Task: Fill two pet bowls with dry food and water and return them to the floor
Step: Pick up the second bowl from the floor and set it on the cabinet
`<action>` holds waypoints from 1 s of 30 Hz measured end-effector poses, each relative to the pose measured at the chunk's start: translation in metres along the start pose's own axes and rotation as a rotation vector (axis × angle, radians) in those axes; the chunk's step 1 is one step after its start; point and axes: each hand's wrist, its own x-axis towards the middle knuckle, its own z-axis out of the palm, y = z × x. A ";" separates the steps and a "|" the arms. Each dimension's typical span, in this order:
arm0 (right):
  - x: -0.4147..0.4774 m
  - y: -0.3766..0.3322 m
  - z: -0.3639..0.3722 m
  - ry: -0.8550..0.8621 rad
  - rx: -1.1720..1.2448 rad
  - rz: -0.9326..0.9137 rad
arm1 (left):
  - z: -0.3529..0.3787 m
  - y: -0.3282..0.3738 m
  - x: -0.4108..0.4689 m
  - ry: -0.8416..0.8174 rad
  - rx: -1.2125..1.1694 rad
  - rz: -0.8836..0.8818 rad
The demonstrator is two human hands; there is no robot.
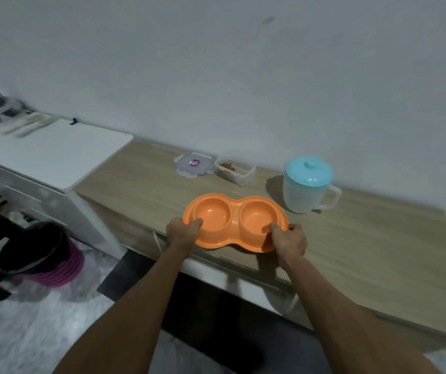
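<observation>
Left hand (182, 230) gripped the left end of the orange double bowl (234, 220), fingers clenched on its rim, thumb in the empty left well. Bowl was at the table's (135, 184) near edge. Right hand (288, 240) gripped the right end likewise, thumb in the right well.

items on the far-left shelf (6, 114) are blurred – unidentifiable; the lid label (194, 163) is too small to read.

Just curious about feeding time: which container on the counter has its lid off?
The small clear box by the wall, holding brown food; its lid lies flat left of it. The jug to its right has its blue lid on.
</observation>
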 end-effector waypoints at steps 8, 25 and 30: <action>0.018 -0.019 0.078 0.108 -0.035 0.085 | -0.002 0.010 0.101 -0.099 0.063 0.030; 0.040 -0.026 0.141 0.291 -0.208 0.163 | 0.000 0.021 0.174 -0.279 0.349 0.347; 0.044 -0.046 0.143 0.397 -0.221 0.158 | 0.000 0.017 0.181 -0.317 0.355 0.351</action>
